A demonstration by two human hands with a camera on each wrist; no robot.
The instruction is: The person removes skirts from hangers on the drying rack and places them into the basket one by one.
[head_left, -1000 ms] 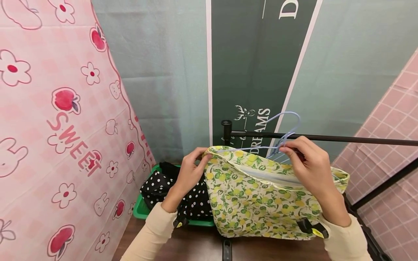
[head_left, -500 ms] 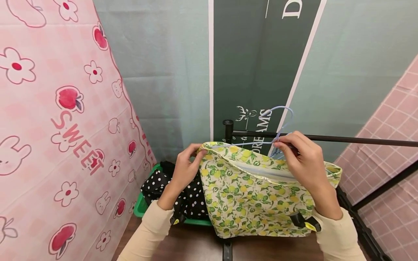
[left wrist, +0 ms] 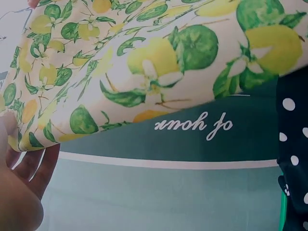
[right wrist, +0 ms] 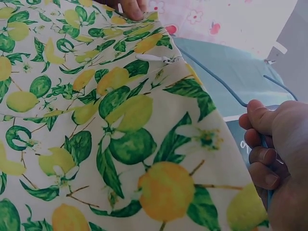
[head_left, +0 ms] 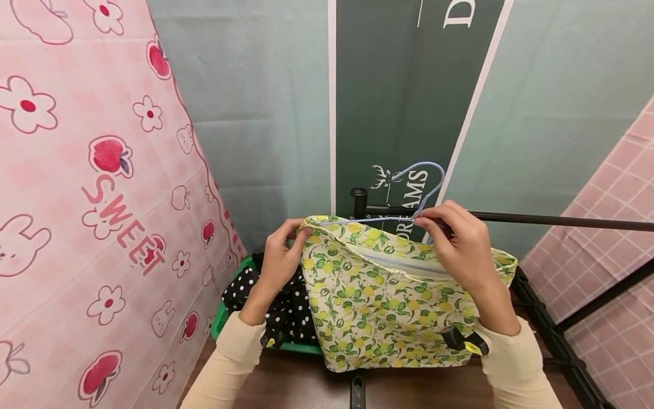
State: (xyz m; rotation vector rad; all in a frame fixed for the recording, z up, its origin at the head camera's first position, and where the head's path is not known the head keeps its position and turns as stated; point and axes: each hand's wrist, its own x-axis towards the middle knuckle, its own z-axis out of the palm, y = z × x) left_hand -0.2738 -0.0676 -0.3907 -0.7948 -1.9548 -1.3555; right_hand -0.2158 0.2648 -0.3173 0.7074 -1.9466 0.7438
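Observation:
My left hand (head_left: 280, 255) pinches the left corner of a lemon-print skirt (head_left: 378, 318) at its waistband, thumb in front. A thin blue wire hanger (head_left: 424, 163) runs along the waist opening, its hook rising above the cloth. At the base of that hook my right hand (head_left: 462, 250) grips the wire between thumb and fingers. The waistband gapes, showing pale lining, and most of the hanger's lower part is hidden inside. Close up in the right wrist view, a white zipper pull (right wrist: 149, 57) lies by the skirt's edge.
A black rail (head_left: 552, 219) on an upright post (head_left: 359, 201) runs behind the hanger. To the left, a green basket (head_left: 221, 319) holds black polka-dot cloth (head_left: 292, 309). Printed curtains hang around; black frame bars (head_left: 608, 295) stand on the right.
Both hands have shifted left, carrying the skirt and hanger along. The hanger's hook now stands farther left and slightly higher. Both holds stay the same.

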